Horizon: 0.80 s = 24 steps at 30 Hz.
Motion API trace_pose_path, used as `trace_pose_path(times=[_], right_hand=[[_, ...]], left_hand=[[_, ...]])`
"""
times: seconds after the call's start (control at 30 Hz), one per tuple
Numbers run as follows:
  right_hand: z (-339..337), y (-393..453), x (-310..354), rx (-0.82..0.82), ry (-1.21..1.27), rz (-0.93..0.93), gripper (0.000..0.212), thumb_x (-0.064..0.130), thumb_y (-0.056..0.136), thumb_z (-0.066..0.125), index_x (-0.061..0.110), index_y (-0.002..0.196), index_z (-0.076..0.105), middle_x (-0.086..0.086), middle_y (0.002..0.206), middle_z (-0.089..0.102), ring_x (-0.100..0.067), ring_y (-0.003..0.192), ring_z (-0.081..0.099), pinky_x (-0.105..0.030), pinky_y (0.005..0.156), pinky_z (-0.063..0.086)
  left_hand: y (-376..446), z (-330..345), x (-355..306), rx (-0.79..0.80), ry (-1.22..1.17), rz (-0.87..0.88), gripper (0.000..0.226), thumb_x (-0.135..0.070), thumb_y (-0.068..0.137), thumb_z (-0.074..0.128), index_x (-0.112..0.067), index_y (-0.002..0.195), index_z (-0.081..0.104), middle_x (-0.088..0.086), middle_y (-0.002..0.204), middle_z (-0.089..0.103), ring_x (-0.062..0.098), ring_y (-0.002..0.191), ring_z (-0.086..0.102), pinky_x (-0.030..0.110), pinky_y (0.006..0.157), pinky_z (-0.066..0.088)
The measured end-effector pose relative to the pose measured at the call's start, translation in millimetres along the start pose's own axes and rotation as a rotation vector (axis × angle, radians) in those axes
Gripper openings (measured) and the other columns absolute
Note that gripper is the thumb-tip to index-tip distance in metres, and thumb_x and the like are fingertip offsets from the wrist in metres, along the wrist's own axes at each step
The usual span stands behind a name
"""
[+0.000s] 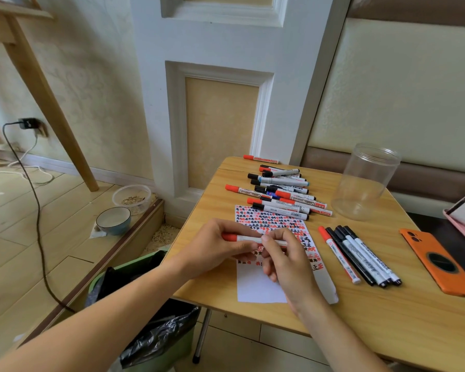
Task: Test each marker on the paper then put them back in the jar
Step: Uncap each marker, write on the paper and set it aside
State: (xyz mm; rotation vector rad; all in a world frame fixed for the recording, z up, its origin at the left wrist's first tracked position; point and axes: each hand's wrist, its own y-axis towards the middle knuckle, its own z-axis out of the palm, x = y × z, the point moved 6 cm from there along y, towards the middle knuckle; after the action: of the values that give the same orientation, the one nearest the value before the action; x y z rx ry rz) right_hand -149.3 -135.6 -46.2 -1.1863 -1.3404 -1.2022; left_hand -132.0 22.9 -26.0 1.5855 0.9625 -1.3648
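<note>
Both hands [253, 251] round red marker [242, 238]

left hand [220, 245], right hand [285, 261], fingers curled, touching

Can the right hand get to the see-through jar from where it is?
Probably yes, but not right away. The right hand is pinching the red marker that the left hand also grips. The jar stands empty on the table's far right side, with only bare tabletop and a row of markers nearby.

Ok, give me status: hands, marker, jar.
Left hand and right hand both grip red-capped white marker over scribbled paper sheet. Clear plastic jar empty. Nothing blocking.
</note>
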Motion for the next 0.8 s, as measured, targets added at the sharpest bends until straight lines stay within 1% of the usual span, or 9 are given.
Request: trace_pose_path(times=[0.13,0.27,0.33,0.4,0.47,0.57,0.63,0.73,0.8], right_hand=[[0.0,-0.6,-0.6,-0.004,-0.014,0.002,0.015,0.028,0.103,0.06,0.013,0.101,0.056,0.002,0.063,0.057,-0.015,0.056,0.052,-0.023,0.047,0.038],[-1.7,-0.3,-2.0,-0.021,-0.005,0.005,0.018,0.03,0.102,0.061,0.013,0.102,0.055,0.003,0.061,0.055,-0.015,0.057,0.05,-0.021,0.049,0.039],[-1.7,-0.2,-2.1,-0.025,-0.022,0.0,0.018,0.032,0.102,0.061,0.015,0.101,0.055,0.003,0.06,0.054,-0.015,0.056,0.05,-0.023,0.051,0.039],[-1.5,-0.1,-1.6,-0.023,-0.047,-0.011,0.018,0.033,0.102,0.06,0.016,0.099,0.055,0.002,0.06,0.053,-0.015,0.056,0.05,-0.025,0.052,0.04],[0.0,-0.5,-0.3,-0.01,-0.065,-0.017,0.018,0.031,0.103,0.06,0.015,0.098,0.055,0.001,0.06,0.053,-0.015,0.056,0.05,-0.024,0.051,0.04],[2.6,-1.9,3.9,0.013,-0.121,-0.01,0.017,0.03,0.103,0.06,0.014,0.098,0.058,0.002,0.062,0.057,-0.014,0.056,0.054,-0.023,0.05,0.042],[3.8,-0.6,6.3,0.043,-0.177,0.008,0.014,0.03,0.103,0.061,0.016,0.1,0.059,-0.002,0.066,0.063,-0.013,0.056,0.057,-0.024,0.051,0.045],[5.2,4.6,7.6,0.153,-0.26,0.054,0.01,0.029,0.101,0.064,0.022,0.106,0.057,-0.007,0.074,0.071,-0.016,0.058,0.064,-0.028,0.056,0.052],[3.3,10.4,11.0,0.185,-0.289,0.039,0.019,0.028,0.099,0.067,0.026,0.113,0.055,-0.007,0.088,0.072,-0.018,0.065,0.069,-0.03,0.058,0.054]], left_hand=[[0.9,0.1,0.3,-0.005,-0.011,0.011,0.023,-0.006,0.092,0.072,-0.002,0.114,0.074,0.015,0.103,0.077,0.029,0.097,0.075,0.034,0.085,0.061],[3.0,1.9,3.0,-0.046,0.02,0.019,0.02,-0.007,0.091,0.074,-0.002,0.11,0.075,0.017,0.099,0.077,0.021,0.087,0.074,0.034,0.083,0.061],[3.1,1.9,2.9,-0.049,0.039,0.024,0.017,-0.007,0.091,0.074,-0.003,0.108,0.075,0.018,0.099,0.076,0.021,0.086,0.073,0.036,0.084,0.061],[2.9,1.2,2.5,-0.035,0.042,0.017,0.015,-0.008,0.092,0.073,-0.004,0.106,0.075,0.018,0.1,0.076,0.021,0.087,0.072,0.033,0.082,0.061],[2.2,-2.4,2.5,-0.015,0.072,0.003,0.013,-0.012,0.092,0.074,-0.006,0.104,0.076,0.015,0.099,0.076,0.02,0.088,0.072,0.027,0.079,0.059],[2.4,-13.4,3.4,-0.019,0.263,-0.006,0.015,-0.029,0.088,0.078,-0.02,0.1,0.079,-0.002,0.101,0.075,0.007,0.093,0.069,0.018,0.079,0.052],[3.2,-24.3,2.4,-0.084,0.408,0.018,0.021,-0.041,0.081,0.082,-0.03,0.099,0.081,-0.011,0.102,0.07,0.003,0.095,0.064,0.016,0.078,0.049],[2.5,-32.2,-5.7,-0.13,0.614,0.122,0.024,-0.044,0.078,0.084,-0.035,0.1,0.081,-0.012,0.092,0.067,0.004,0.09,0.058,0.016,0.072,0.043],[0.4,-36.4,-11.4,-0.151,0.706,0.155,0.023,-0.044,0.08,0.082,-0.036,0.102,0.081,-0.014,0.09,0.066,0.004,0.091,0.055,0.018,0.072,0.043]])
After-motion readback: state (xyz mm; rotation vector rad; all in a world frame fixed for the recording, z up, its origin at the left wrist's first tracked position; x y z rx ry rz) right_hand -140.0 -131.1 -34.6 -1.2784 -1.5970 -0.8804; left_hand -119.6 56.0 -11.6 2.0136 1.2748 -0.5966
